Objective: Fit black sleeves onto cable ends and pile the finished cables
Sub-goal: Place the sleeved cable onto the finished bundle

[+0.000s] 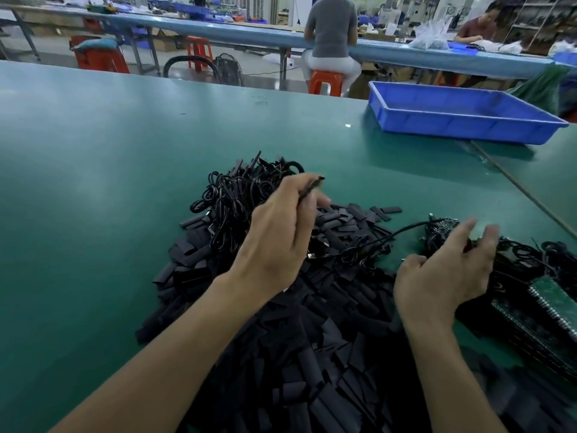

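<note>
Sleeves [193, 276]: lay heaped loose on the table [78, 167].
Finished cables [231, 189]: were piled behind the left hand.
Left hand [281, 232]: pinched a cable end [310, 187] above that pile.
Right hand [446, 270]: had its fingers spread, gripping nothing, over the board stack [546, 298].
Technique: the sleeve probably needed seating fully before release.

A heap of sleeves [312, 354] lies on the table [93, 182] nearest the viewer, a tangle of cables [237, 192] just behind it. Boards [543, 307] are stacked to its right, a tray [452, 120] well behind them. The left hand [278, 239] holds a cable end [312, 186] above the tangle.
</note>
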Available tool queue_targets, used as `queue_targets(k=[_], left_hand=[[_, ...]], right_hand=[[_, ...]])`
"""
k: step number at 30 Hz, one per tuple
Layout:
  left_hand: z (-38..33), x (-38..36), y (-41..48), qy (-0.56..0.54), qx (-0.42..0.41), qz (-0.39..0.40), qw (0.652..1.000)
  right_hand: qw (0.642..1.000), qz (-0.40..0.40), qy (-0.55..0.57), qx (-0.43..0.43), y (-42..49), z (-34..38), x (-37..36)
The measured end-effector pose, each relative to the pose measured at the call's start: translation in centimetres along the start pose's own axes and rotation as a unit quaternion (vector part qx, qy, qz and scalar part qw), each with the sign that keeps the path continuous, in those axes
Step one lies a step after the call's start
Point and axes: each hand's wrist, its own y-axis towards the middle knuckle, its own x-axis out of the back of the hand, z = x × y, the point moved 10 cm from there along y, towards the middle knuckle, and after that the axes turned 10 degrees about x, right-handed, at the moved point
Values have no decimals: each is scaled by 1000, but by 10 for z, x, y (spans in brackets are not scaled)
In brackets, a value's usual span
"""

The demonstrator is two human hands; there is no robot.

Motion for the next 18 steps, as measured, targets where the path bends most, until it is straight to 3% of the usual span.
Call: queue_targets(k=[3,5,13,18], left_hand=[[18,-19,-5,4,36,74,997],[22,-26,-8,66,9,83,994],[35,-43,-19,101,28,134,985],[38,-47,-19,114,39,135,984]], right_hand=[[998,-49,13,28,-3,7,10],[997,-40,36,59,-2,10,6],[986,153,21,58,-12,8,-33],[983,97,146,63,-14,23,-22]])
